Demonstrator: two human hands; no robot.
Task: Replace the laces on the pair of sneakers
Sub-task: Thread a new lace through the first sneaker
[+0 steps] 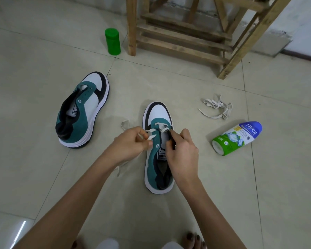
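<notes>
A teal, white and black sneaker point(155, 114) stands on the tiled floor in front of me, toe pointing away. A white lace point(159, 125) runs through its lowest eyelets. My left hand point(131, 142) pinches the lace at the shoe's left side, and the lace's loose tail trails beneath that wrist. My right hand point(181, 150) pinches the tongue or lace at the shoe's right side; which one is hidden by the fingers. The second sneaker point(86, 108) sits to the left with no lace in it. A loose white lace point(216, 107) lies in a tangle to the right.
A green and blue powder bottle point(236, 138) lies on its side at the right. A green cylindrical container point(112, 41) stands at the back next to a wooden stool frame point(183, 33). My bare toes point(193, 239) show at the bottom edge.
</notes>
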